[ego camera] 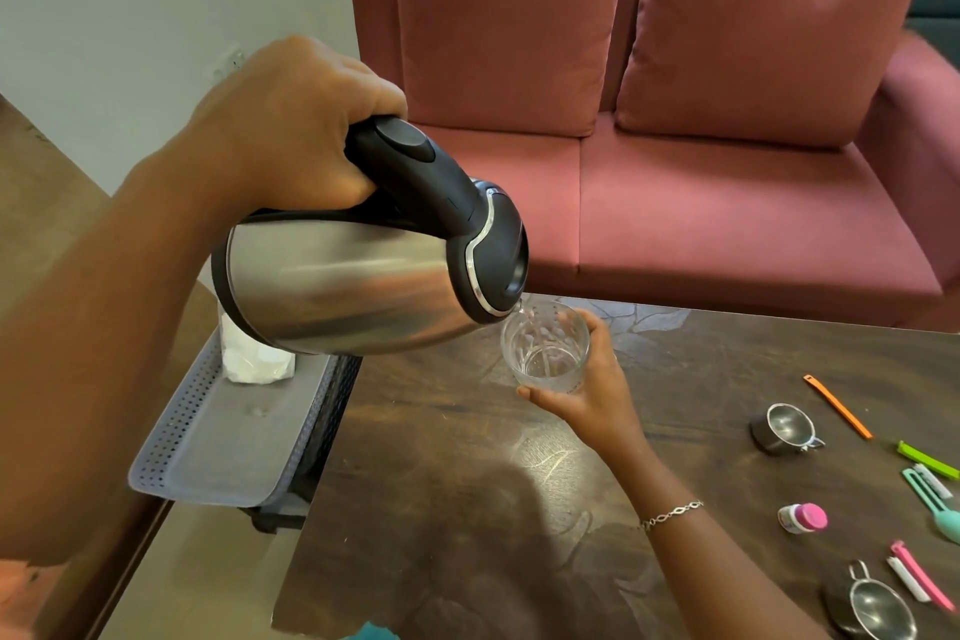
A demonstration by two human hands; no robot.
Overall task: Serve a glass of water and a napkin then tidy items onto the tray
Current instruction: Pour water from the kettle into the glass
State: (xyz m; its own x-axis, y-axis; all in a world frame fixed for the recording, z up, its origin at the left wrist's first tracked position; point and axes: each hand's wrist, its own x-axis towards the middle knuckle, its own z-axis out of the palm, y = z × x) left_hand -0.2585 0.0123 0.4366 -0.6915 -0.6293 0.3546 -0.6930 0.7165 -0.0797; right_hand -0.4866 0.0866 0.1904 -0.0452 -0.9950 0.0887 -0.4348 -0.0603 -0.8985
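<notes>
My left hand (291, 120) grips the black handle of a steel kettle (353, 286), tilted with its spout down to the right. Water runs from the spout into a clear glass (545, 346). My right hand (587, 390) holds that glass from the right side, just above the dark wooden table (467, 483). A little water lies in the bottom of the glass. To the left, a grey perforated tray (208, 442) carries a white pack of napkins (254, 359), partly hidden behind the kettle.
On the right part of the table lie two small steel cups (787, 429) (872, 608), a pink-capped bottle (802, 517), an orange stick (836, 405) and several coloured clips (930, 483). A red sofa (675, 172) stands behind the table.
</notes>
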